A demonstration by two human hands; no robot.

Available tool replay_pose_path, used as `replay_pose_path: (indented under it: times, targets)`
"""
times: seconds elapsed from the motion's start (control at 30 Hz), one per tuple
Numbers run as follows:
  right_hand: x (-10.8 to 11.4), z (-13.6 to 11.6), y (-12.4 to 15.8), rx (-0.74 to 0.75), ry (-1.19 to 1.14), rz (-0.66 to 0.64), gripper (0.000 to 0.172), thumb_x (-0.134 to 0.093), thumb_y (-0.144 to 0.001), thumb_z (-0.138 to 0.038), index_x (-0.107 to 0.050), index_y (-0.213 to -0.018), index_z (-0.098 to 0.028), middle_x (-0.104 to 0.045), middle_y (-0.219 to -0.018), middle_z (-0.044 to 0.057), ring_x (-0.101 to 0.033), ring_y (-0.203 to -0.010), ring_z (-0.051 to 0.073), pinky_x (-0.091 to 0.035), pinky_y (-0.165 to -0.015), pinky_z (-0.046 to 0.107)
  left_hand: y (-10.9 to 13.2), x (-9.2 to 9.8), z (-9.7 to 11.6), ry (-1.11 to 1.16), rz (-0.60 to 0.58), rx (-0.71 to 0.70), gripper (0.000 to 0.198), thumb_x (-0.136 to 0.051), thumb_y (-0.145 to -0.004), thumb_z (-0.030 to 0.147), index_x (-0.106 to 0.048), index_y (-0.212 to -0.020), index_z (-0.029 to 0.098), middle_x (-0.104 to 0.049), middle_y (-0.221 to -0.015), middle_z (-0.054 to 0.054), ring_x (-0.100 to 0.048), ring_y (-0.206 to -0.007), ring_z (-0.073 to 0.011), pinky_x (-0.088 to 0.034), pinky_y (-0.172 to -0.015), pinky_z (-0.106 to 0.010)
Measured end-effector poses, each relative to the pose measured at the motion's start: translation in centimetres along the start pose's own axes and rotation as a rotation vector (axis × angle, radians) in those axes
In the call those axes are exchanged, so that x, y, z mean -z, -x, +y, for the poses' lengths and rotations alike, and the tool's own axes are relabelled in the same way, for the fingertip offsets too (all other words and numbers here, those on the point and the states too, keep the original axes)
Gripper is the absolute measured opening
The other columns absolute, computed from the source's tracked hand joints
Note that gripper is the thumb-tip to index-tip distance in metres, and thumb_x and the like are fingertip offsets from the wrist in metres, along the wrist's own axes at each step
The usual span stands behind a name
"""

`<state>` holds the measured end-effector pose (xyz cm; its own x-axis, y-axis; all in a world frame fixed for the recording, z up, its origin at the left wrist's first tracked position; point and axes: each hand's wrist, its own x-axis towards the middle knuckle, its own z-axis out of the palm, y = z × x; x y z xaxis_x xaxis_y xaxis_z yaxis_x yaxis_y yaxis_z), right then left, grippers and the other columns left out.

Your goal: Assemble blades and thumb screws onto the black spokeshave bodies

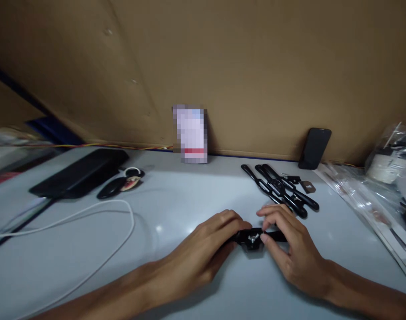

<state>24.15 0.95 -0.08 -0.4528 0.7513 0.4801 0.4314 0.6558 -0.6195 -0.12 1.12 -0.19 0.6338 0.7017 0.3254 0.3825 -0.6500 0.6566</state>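
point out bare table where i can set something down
Bare table shows between the white cable and left hand, and between the right hand and plastic packaging. It's crowded around the black tool pile and phone.

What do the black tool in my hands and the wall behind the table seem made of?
Black tool: probably coated metal, smooth and dark, with a shiny silvery piece at its middle; plastic isn't ruled out.
Wall: perhaps cardboard or wood board, given its flat, dull brown face.

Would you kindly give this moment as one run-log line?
left hand: holds black spokeshave | right hand: fingertips near its silvery fitting | beyond: more black spokeshaves
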Motion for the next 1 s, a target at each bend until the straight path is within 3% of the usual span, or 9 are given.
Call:
replay_pose_path:
  times: [0.1, 0.23, 0.33, 0.43, 0.57, 0.77, 1.0]
  targets:
    - [-0.1, 0.1, 0.1, 0.029, 0.029, -0.051, 0.019, -0.051, -0.094, -0.004, -0.056, -0.092, -0.022, -0.068, -0.109, 0.008, -0.065, -0.114, 0.024, -0.056, -0.096, 0.044, -0.1, 0.1, 0.1, -0.008, -0.013, -0.025, 0.04, -0.047, -0.096, -0.003, -0.066, -0.119, 0.022, -0.066, -0.112, -0.007, -0.064, -0.1, -0.0208, -0.055, -0.085, -0.031]
    - [-0.3, 0.9, 0.4, 0.088, 0.075, -0.109, 0.031, -0.049, -0.093, -0.001, -0.064, -0.107, -0.025, -0.068, -0.116, 0.008, -0.064, -0.118, 0.025, -0.056, -0.1, 0.046, 0.0, 0.2, 0.1, -0.022, -0.041, -0.029, 0.041, -0.048, -0.093, -0.005, -0.07, -0.116, 0.021, -0.064, -0.114, -0.009, -0.064, -0.103, -0.022, -0.055, -0.086, -0.033]
    - [-0.3, 1.3, 0.5, 0.099, 0.078, -0.13, 0.037, -0.046, -0.095, -0.001, -0.062, -0.115, -0.028, -0.068, -0.121, 0.007, -0.064, -0.12, 0.024, -0.055, -0.102, 0.045, 0.0, 0.1, 0.1, -0.003, -0.03, -0.001, 0.04, -0.05, -0.095, -0.001, -0.064, -0.127, 0.019, -0.065, -0.114, -0.01, -0.063, -0.102, -0.0233, -0.055, -0.088, -0.036]
    - [-0.3, 1.5, 0.7, -0.003, 0.062, -0.073, 0.032, -0.044, -0.096, -0.003, -0.054, -0.116, -0.027, -0.069, -0.116, 0.006, -0.068, -0.11, 0.022, -0.058, -0.093, 0.041, -0.1, 0.0, 0.0, -0.013, -0.037, -0.002, 0.045, -0.049, -0.096, 0.0, -0.06, -0.135, 0.02, -0.065, -0.116, -0.011, -0.063, -0.103, -0.0243, -0.055, -0.09, -0.038]
    - [-0.4, 1.6, 0.9, -0.084, 0.078, -0.042, 0.026, -0.045, -0.096, -0.006, -0.051, -0.11, -0.027, -0.068, -0.111, 0.005, -0.068, -0.102, 0.024, -0.057, -0.085, 0.04, -0.1, 0.1, 0.1, -0.016, -0.041, -0.004, 0.044, -0.048, -0.093, -0.004, -0.067, -0.124, 0.02, -0.066, -0.114, -0.01, -0.064, -0.103, -0.0232, -0.055, -0.09, -0.036]
    - [-0.5, 1.5, 0.6, -0.008, 0.123, -0.115, 0.028, -0.045, -0.093, -0.003, -0.055, -0.106, -0.027, -0.068, -0.109, 0.006, -0.065, -0.102, 0.026, -0.054, -0.087, 0.044, -0.1, 0.2, 0.1, 0.019, -0.037, 0.003, 0.04, -0.05, -0.093, -0.004, -0.069, -0.117, 0.021, -0.064, -0.116, -0.009, -0.065, -0.103, -0.0219, -0.055, -0.089, -0.034]
    - [-0.6, 1.8, 0.6, -0.026, 0.132, -0.151, 0.028, -0.045, -0.092, -0.001, -0.055, -0.102, -0.025, -0.067, -0.109, 0.007, -0.063, -0.102, 0.027, -0.052, -0.087, 0.044, -0.1, 0.3, 0.0, 0.035, -0.046, 0.022, 0.045, -0.051, -0.09, -0.006, -0.075, -0.114, 0.022, -0.065, -0.117, -0.009, -0.065, -0.106, -0.0213, -0.057, -0.09, -0.032]
